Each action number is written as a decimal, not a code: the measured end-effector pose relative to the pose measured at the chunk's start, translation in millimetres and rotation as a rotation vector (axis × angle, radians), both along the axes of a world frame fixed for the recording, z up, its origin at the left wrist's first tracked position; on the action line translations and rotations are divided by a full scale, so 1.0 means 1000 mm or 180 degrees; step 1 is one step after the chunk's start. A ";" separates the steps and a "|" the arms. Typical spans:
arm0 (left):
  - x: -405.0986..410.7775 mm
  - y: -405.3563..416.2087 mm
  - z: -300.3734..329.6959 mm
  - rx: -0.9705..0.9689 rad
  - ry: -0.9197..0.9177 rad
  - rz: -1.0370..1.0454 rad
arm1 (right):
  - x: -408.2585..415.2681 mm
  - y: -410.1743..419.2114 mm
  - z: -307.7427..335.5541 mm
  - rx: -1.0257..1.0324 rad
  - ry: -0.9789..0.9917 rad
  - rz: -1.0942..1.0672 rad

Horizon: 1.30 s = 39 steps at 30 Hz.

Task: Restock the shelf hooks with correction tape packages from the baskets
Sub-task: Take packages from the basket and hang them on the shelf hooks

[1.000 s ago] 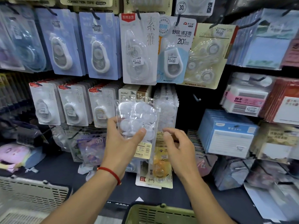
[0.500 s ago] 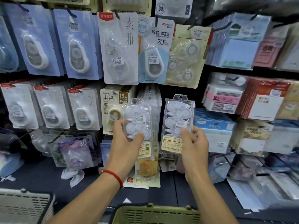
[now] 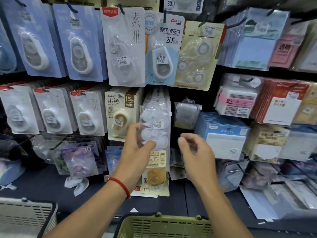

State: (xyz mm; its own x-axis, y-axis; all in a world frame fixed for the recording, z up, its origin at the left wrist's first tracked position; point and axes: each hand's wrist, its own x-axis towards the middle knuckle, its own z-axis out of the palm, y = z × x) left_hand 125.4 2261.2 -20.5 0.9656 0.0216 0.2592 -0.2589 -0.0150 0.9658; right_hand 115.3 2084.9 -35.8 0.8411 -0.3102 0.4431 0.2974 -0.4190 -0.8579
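My left hand (image 3: pixel 137 152): holding a clear multi-pack of correction tape (image 3: pixel 155 133), thumb across the front of the blister, fingers curled round its left edge; a red cord sits on that wrist
Pack in my left hand: upright, its top up against the row of matching clear packs (image 3: pixel 158 98) on the middle hooks, just right of the beige 15M package (image 3: pixel 120 115); I cannot tell whether its hole is on the hook
My right hand (image 3: pixel 195 152): blurred, holding nothing, fingers loosely bent, apart from the shelf goods
Second clear pack (image 3: pixel 187 114): hanging by itself on the hook above my right hand, right of the row, left of the blue note pads (image 3: pixel 223 133)
Upper row: blue-carded tapes (image 3: pixel 77 43) at left, a white-carded one (image 3: pixel 123 47), then a "20" pack (image 3: pixel 163 48)
Green basket (image 3: pixel 164 225): at the bottom edge, between my forearms
Grey basket (image 3: pixel 25 215): bottom left corner
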 end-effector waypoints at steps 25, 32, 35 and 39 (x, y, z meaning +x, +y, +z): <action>-0.016 -0.020 0.008 0.0390 -0.0022 -0.0764 | -0.007 0.008 0.006 0.1468 -0.0062 -0.0536; -0.008 -0.022 0.000 0.0375 -0.0006 -0.0748 | 0.001 -0.006 -0.001 0.1071 0.0022 -0.0445; -0.001 -0.015 -0.006 0.1115 -0.0178 -0.0567 | 0.004 -0.010 -0.006 0.0051 0.0300 -0.0762; 0.014 -0.002 -0.014 0.2149 -0.0368 -0.0359 | 0.004 -0.009 -0.009 -0.0496 0.0202 -0.0918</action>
State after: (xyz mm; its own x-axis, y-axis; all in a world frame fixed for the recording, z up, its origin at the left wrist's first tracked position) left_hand 139.2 2259.4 -34.3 0.9179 -0.2794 0.2819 -0.3948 -0.5699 0.7207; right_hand 119.6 2076.3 -44.7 0.7560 -0.4721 0.4533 0.0954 -0.6057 -0.7899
